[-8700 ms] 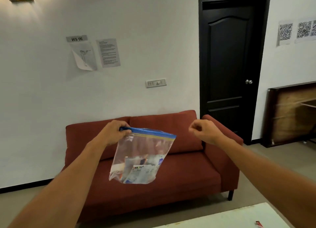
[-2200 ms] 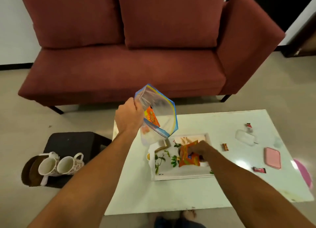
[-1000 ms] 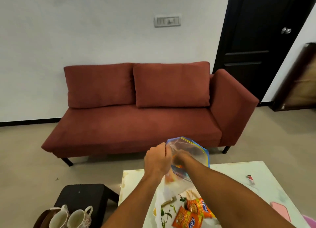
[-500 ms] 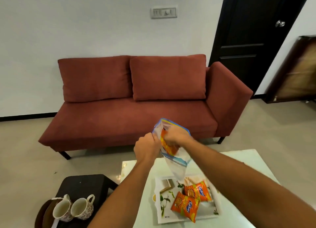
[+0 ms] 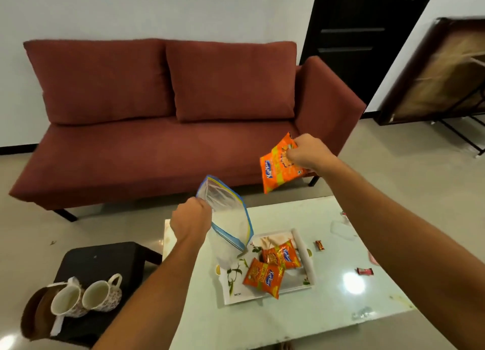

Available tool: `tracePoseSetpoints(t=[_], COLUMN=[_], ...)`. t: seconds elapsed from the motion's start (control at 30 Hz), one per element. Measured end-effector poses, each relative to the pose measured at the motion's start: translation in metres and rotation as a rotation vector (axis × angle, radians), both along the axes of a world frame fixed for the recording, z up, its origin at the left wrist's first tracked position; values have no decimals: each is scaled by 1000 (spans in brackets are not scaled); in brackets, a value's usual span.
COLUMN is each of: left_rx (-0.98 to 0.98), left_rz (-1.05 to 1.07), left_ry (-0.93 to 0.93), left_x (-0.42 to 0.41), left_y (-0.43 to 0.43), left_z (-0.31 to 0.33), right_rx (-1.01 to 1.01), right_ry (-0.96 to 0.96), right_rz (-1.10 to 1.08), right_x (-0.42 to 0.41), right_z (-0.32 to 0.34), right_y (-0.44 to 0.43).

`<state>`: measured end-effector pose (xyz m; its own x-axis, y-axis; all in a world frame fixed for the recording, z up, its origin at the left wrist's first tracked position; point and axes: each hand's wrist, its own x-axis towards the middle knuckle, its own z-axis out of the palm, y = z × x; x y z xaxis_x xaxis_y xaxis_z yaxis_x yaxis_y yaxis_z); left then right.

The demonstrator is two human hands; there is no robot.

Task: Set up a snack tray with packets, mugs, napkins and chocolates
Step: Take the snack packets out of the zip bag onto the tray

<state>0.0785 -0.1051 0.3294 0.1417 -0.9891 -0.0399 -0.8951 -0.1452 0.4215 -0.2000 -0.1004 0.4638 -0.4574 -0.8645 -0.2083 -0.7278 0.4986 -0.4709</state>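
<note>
My left hand (image 5: 191, 219) grips the rim of a clear zip bag (image 5: 228, 218) with a blue seal, held open above the tray. My right hand (image 5: 307, 154) holds an orange snack packet (image 5: 278, 167) in the air, up and to the right of the bag. A white tray (image 5: 237, 286) with a leaf print lies on the white table (image 5: 328, 297). Two more orange packets (image 5: 263, 276) (image 5: 282, 254) lie on the tray. Two patterned mugs (image 5: 86, 294) lie on a dark stool at the lower left. Wrapped chocolates (image 5: 319, 245) (image 5: 365, 271) lie on the table right of the tray.
A red sofa (image 5: 168, 129) stands behind the table, with a dark door (image 5: 367, 34) to its right. A black stool (image 5: 102, 265) sits left of the table. A clear plastic piece (image 5: 341, 229) lies near the table's far right. A wooden panel (image 5: 441, 71) leans at the far right.
My right hand has pulled an orange packet out of the zip bag and lifted it up to the right. The view has tilted down, showing more of the table.
</note>
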Motion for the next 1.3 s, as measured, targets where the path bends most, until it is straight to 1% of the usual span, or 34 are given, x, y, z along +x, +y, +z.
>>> tracePoseSetpoints(t=[0.13,0.23,0.37,0.47,0.57,0.67,0.73,0.83,0.9,0.93,0.97,1.03,1.07,1.1,1.17,1.2,1.23,1.3], left_rx=[-56,-88,-64,-45,-46,-48,-45,1,59,108,153,232,259,280,286,284,280,294], left_rz=[42,63,37,-1,-83,-172,-236,-354,-447,-502,-566,-694,-751,-804,-905,-950,-991,-1036], left_ry=[-55,-100,-138,-138,-107,-68,-67,-123,-109,-86,-61,-9,11,18,-6,-23,-29,35], left_x=[17,22,21,20,22,24,25,26,23,21,18,12,8,4,-3,-5,-6,-7], left_y=[1,7,10,9,10,12,9,2,-8,-13,-18,-25,-30,-34,-43,-47,-51,-59], left_z=[-23,-38,-59,-72,-81,-79,-74,-62,-45,-35,-22,10,29,44,85,106,127,166], right_rx=[166,304,407,446,427,453,503,556,588,559,465,179,48,-34,-109,-122,-128,-134], right_ry=[-64,-182,-365,-512,-661,-718,-700,-573,-379,-283,-253,-346,-388,-416,-492,-536,-574,-675], right_rz=[-72,-104,-169,-227,-348,-428,-435,-387,-251,-164,-86,112,259,409,639,701,728,724], right_x=[-6,8,30,41,44,41,38,30,25,24,23,22,22,22,22,23,23,22], right_z=[-104,-189,-281,-327,-362,-382,-383,-366,-340,-329,-313,-275,-248,-221,-160,-131,-104,-65], right_y=[6,14,29,37,43,50,56,69,70,67,60,44,33,23,9,7,5,8])
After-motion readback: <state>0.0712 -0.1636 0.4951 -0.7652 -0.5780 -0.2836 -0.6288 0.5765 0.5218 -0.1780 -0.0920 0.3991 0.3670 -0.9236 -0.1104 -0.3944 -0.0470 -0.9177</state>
